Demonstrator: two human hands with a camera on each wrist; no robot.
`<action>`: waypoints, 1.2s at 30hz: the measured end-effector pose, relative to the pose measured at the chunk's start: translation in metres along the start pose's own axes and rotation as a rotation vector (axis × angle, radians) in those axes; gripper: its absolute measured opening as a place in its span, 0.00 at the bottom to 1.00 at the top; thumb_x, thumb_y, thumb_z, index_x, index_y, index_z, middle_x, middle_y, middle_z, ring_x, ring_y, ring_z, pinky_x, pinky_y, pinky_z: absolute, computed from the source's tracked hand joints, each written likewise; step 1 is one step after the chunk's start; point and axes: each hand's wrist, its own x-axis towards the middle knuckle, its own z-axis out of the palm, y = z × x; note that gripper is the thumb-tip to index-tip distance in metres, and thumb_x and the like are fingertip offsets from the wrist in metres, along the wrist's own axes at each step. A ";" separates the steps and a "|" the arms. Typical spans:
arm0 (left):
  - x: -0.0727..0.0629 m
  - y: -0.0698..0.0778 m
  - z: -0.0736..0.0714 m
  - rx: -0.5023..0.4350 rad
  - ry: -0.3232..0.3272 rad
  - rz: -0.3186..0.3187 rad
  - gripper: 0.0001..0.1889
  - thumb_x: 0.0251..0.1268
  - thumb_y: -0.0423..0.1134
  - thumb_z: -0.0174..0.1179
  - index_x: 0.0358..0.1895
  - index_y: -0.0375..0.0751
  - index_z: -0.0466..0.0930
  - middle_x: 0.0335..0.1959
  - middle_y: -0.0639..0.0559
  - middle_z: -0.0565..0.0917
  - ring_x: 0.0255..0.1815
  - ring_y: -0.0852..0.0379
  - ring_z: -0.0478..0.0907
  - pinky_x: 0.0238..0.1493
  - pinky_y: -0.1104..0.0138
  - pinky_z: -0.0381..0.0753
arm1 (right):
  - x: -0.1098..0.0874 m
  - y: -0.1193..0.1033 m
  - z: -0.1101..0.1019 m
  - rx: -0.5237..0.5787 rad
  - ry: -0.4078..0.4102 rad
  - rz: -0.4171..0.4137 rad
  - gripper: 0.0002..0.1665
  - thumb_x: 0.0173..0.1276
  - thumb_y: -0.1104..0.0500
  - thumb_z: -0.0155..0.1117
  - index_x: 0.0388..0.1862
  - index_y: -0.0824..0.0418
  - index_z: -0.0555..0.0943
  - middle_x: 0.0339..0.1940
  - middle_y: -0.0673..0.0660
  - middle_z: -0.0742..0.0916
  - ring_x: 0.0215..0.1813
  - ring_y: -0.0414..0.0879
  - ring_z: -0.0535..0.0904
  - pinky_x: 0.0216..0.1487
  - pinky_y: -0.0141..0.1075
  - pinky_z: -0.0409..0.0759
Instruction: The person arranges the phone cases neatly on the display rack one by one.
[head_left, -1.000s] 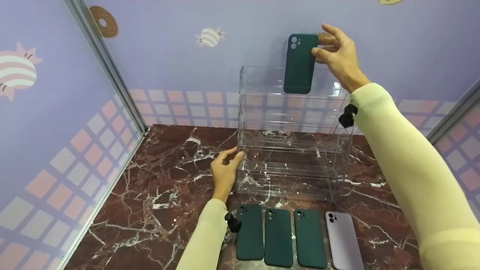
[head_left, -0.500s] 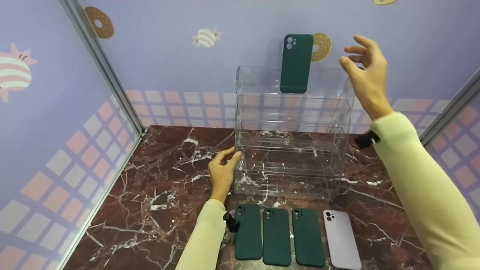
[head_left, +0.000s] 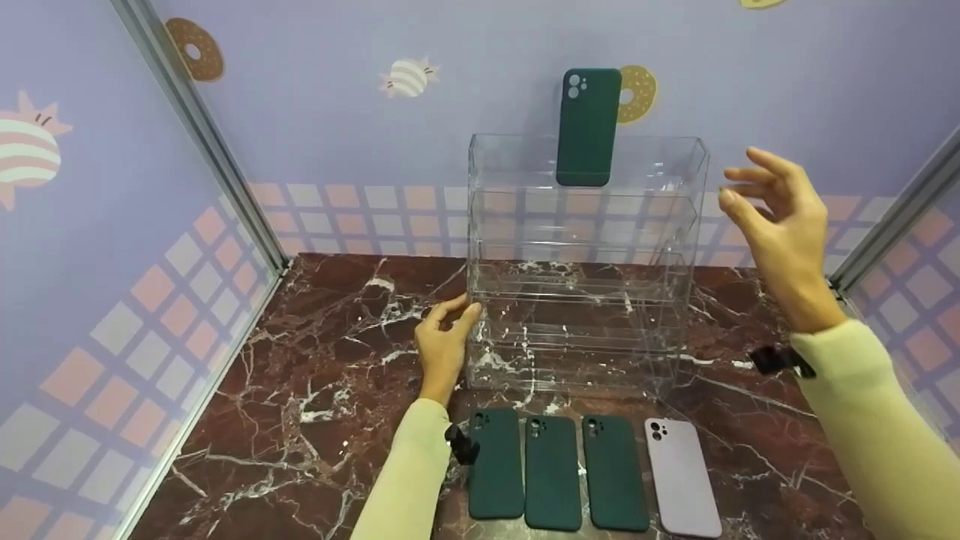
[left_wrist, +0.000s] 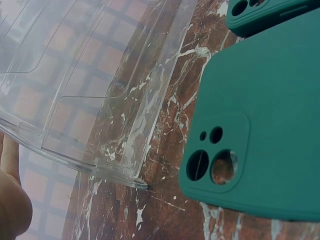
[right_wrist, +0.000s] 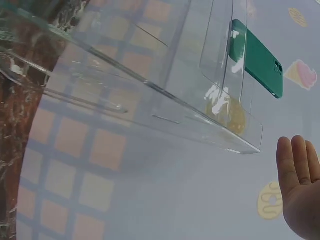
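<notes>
A clear acrylic tiered display rack (head_left: 577, 315) stands on the marble surface. One dark green phone case (head_left: 589, 127) leans upright in its top tier, camera cutouts at the upper left. My left hand (head_left: 444, 345) rests against the rack's left side with fingers and thumb relaxed; in the left wrist view only part of that hand (left_wrist: 14, 200) shows, outside the clear panel. To the right of the rack my right hand (head_left: 784, 232) is in the air, holding nothing, fingers loosely bent. The right wrist view shows that hand (right_wrist: 305, 195) apart from the rack.
In front of the rack lie three green phone cases, the left one (head_left: 496, 465), the middle one (head_left: 553, 472) and the right one (head_left: 616, 472). A pale lilac phone case (head_left: 684, 476) lies right of them. Patterned walls (head_left: 300, 112) enclose the back and sides.
My right hand has let go of the green phone case in the top tier and moved away right and down. The case stays leaning there. My left hand keeps its place at the rack.
</notes>
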 end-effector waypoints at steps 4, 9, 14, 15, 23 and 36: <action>-0.001 -0.001 -0.001 -0.002 0.011 0.003 0.13 0.64 0.30 0.76 0.50 0.30 0.91 0.44 0.37 0.89 0.44 0.42 0.87 0.41 0.71 0.84 | -0.018 0.001 -0.008 0.044 -0.031 0.004 0.32 0.70 0.74 0.71 0.71 0.64 0.77 0.57 0.65 0.86 0.56 0.51 0.84 0.60 0.33 0.82; 0.000 -0.001 -0.002 -0.007 0.011 0.009 0.13 0.64 0.31 0.76 0.51 0.30 0.91 0.44 0.35 0.89 0.42 0.48 0.87 0.40 0.72 0.83 | -0.043 0.006 -0.016 0.007 -0.059 0.023 0.31 0.71 0.75 0.69 0.72 0.64 0.77 0.58 0.64 0.86 0.56 0.50 0.84 0.59 0.32 0.82; 0.001 -0.002 -0.004 0.000 0.011 0.008 0.12 0.64 0.30 0.76 0.50 0.31 0.91 0.43 0.40 0.90 0.44 0.44 0.87 0.40 0.71 0.83 | -0.072 0.018 -0.024 -0.171 -0.102 0.070 0.32 0.72 0.74 0.69 0.74 0.66 0.75 0.59 0.61 0.87 0.55 0.46 0.85 0.57 0.29 0.82; 0.001 -0.002 -0.004 0.001 0.011 0.009 0.12 0.64 0.30 0.76 0.50 0.31 0.91 0.43 0.40 0.90 0.43 0.45 0.87 0.40 0.71 0.83 | -0.078 0.021 -0.026 -0.190 -0.113 0.079 0.32 0.72 0.74 0.69 0.74 0.67 0.75 0.60 0.61 0.87 0.55 0.45 0.85 0.57 0.29 0.82; 0.001 -0.001 -0.002 -0.023 0.016 0.007 0.14 0.64 0.27 0.75 0.51 0.26 0.89 0.44 0.34 0.88 0.42 0.49 0.86 0.39 0.74 0.81 | -0.117 0.044 -0.043 -0.276 -0.224 0.163 0.32 0.73 0.70 0.70 0.74 0.62 0.76 0.60 0.54 0.88 0.54 0.41 0.86 0.54 0.25 0.81; 0.000 0.000 0.003 0.018 0.036 0.011 0.13 0.64 0.25 0.74 0.50 0.25 0.89 0.42 0.36 0.89 0.41 0.49 0.86 0.37 0.75 0.79 | -0.175 0.079 -0.070 -0.324 -0.387 0.222 0.26 0.69 0.70 0.75 0.66 0.65 0.82 0.58 0.58 0.88 0.53 0.44 0.87 0.50 0.30 0.84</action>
